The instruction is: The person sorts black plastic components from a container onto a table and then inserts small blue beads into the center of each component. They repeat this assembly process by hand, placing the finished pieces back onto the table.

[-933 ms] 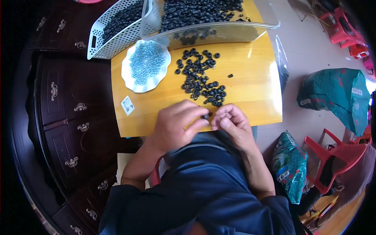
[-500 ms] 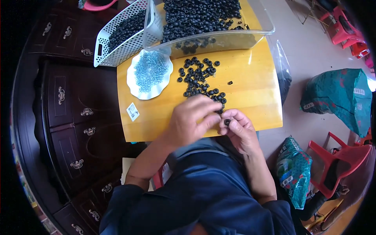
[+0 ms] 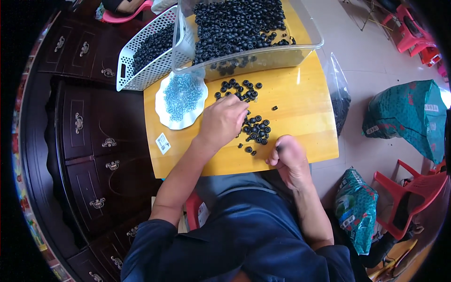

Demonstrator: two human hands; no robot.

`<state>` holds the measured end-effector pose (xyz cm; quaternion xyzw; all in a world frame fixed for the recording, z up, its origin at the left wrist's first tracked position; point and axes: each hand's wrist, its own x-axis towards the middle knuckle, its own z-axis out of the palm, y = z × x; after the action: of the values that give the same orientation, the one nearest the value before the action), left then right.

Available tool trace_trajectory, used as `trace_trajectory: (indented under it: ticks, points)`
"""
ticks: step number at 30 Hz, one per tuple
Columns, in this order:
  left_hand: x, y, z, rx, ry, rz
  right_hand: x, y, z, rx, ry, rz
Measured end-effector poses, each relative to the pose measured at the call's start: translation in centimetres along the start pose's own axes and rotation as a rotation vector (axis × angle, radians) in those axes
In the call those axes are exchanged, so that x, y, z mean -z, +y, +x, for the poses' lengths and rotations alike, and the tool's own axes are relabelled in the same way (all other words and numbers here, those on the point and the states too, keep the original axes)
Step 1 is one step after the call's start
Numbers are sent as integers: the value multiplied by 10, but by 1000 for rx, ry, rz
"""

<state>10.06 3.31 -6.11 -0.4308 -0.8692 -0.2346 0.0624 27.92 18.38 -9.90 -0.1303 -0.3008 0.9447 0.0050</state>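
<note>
Small black ring-shaped parts point(image 3: 255, 130) lie loose across the yellow table, several of them with a visible centre hole. My left hand point(image 3: 223, 121) rests over the middle of this scatter, fingers bent and drawn together; its fingertips are partly hidden, so what they pinch is unclear. Close to the table's front edge, my right hand point(image 3: 292, 157) is curled closed and smeared by motion. A small black part point(image 3: 279, 148) shows at its thumb and fingers. Left of my left hand stands a white wavy-edged plate point(image 3: 160, 107) heaped with tiny clear bluish pieces point(image 3: 182, 96).
A clear plastic bin point(image 3: 307, 46) and a white perforated basket point(image 3: 136, 82), both holding black parts, stand at the table's far side. Dark drawers point(image 3: 105, 122) line the left. Teal bags point(image 3: 404, 113) and a red chair point(image 3: 411, 197) are on the right.
My left hand has moved away from the right hand, up and left onto the loose black parts. My right hand has turned and shifted slightly right, still with a black part.
</note>
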Motion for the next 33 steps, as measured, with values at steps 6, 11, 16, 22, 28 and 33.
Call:
trace_trajectory:
  ticks: [6, 11, 16, 22, 28, 33]
  points:
    - [2, -3, 5, -2, -63, 23, 0, -1, 1, 12, 15, 20]
    - [2, -3, 8, -19, -91, 27, -1, -2, 1, -5, 45, -38]
    - [2, -5, 11, -50, -142, 58, -2, -3, 1, 1, 37, -28]
    - [2, -3, 15, -82, -170, 92, -7, -5, 1, 7, 58, -8]
    - [2, -4, 16, -85, -120, 36, -5, -3, 1, 8, 48, -17]
    - [25, 27, 15, -156, -82, -134, -4, -5, 2, -3, 63, 3]
